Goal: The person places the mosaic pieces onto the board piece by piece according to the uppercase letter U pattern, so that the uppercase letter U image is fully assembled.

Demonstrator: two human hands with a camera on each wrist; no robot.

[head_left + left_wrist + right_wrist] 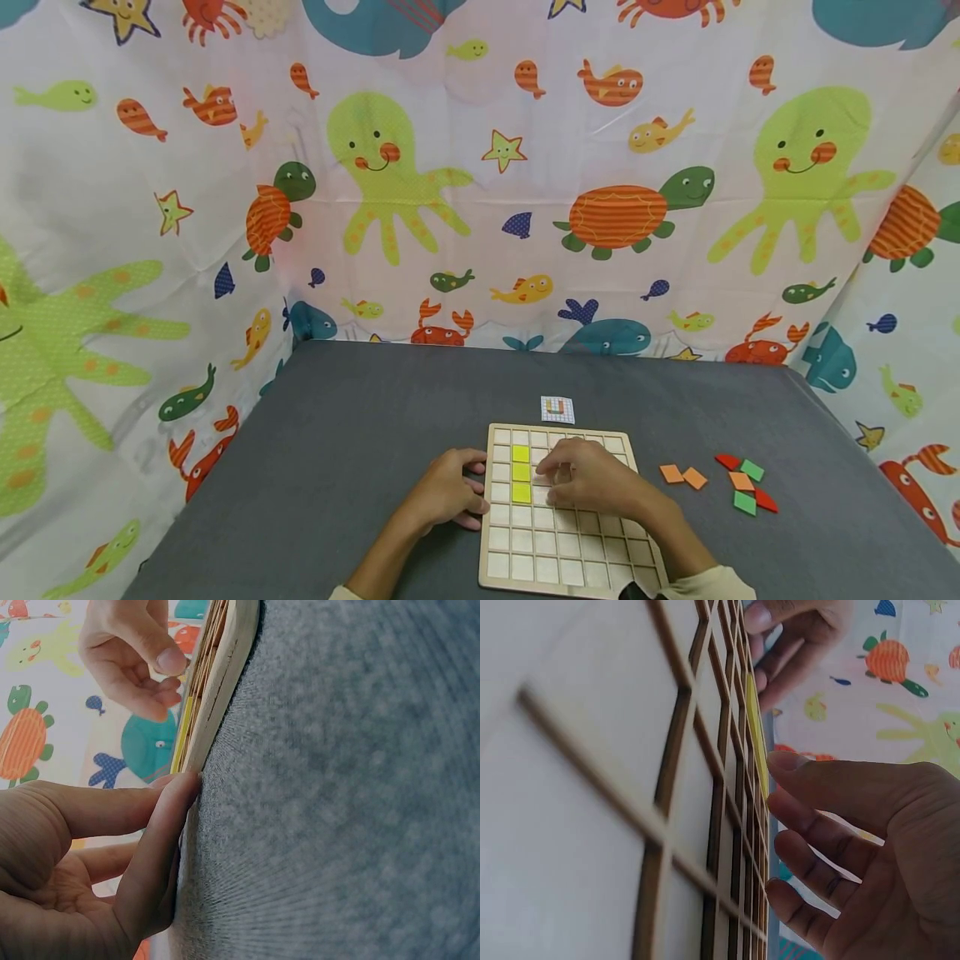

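A wooden grid board [521, 542] lies on the dark grey cloth, with three yellow square tiles [521, 473] in a column of its cells near the upper left. Along the board's left edge, my left hand [444, 492] rests with its fingertips and thumb against the wooden side. My right hand [588, 475] hovers over the upper middle of the board, just right of the yellow tiles. Its fingers are loosely bent, and the right wrist view shows no tile between thumb and fingers [810, 862]. Part of the board is hidden under that hand and forearm.
Loose orange tiles [694, 477], green tiles [745, 502] and red pieces [765, 500] lie right of the board. Behind it is a small card [557, 409] with a gridded pattern. A sea-animal print curtain [480, 192] encloses the back and sides of the table [360, 417].
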